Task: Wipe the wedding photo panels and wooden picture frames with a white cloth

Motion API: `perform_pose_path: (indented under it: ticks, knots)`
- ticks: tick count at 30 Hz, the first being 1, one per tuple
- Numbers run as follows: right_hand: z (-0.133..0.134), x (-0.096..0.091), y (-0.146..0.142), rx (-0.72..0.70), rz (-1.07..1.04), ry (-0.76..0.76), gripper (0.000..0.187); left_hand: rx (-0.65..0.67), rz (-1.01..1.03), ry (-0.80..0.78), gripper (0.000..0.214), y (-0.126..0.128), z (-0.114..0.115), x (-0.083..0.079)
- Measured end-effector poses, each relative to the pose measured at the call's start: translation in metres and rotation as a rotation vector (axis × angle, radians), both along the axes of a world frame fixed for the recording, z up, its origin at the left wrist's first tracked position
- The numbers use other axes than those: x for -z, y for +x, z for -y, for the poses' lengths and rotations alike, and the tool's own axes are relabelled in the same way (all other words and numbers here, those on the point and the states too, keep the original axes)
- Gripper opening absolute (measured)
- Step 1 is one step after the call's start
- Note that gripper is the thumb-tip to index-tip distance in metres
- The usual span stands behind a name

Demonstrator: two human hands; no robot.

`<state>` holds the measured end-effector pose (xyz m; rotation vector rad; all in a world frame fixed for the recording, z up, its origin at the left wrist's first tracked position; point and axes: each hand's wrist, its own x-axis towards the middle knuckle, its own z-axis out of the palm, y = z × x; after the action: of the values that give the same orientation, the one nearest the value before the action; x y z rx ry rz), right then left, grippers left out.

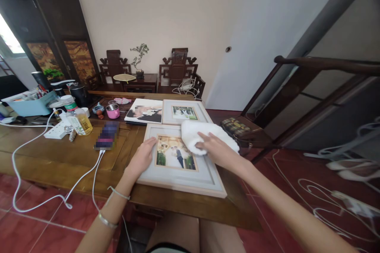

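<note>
A framed wedding photo point(181, 188) with a pale wooden rim and wide white mat lies flat near the table's front edge. My left hand point(143, 158) grips its left rim, fingertips near the upper left corner. In my right hand point(214, 147) is a folded white towel point(194, 129), pressed on the upper right part of the frame. The towel covers that corner and hangs past the right side. Behind it lies a second framed photo point(169, 110), partly hidden by the towel. To its left is a stacked black-and-white photo panel point(145, 117).
The wooden table point(86, 158) also bears a phone point(107, 135) with white cables, a pink cup point(113, 111), a drink bottle point(83, 122), a white power strip point(56, 129) and a blue organizer box point(31, 104). A wooden chair point(297, 65) stands at the right.
</note>
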<state>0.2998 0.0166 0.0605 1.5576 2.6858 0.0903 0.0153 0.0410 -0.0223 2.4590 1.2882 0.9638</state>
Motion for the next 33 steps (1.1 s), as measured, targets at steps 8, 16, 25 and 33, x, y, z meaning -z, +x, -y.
perform_pose_path:
  ticks: [8,16,25,33]
  knots:
    - [0.093,-0.017,0.002,-0.057,-0.126,-0.262,0.062,-0.014,-0.070,-0.003,0.048,0.002,-0.002,-0.001]
    - [0.015,-0.029,0.017,0.201,-0.070,0.193,0.051,-0.029,-0.055,-0.023,0.049,0.002,-0.003,-0.002]
    - [-0.015,0.021,-0.019,0.016,0.014,0.150,0.050,-0.022,-0.039,-0.033,0.055,0.003,-0.006,0.001]
    - [0.095,-0.008,-0.023,-0.073,-0.046,-0.110,0.059,-0.032,-0.060,-0.060,0.056,0.004,-0.003,-0.003]
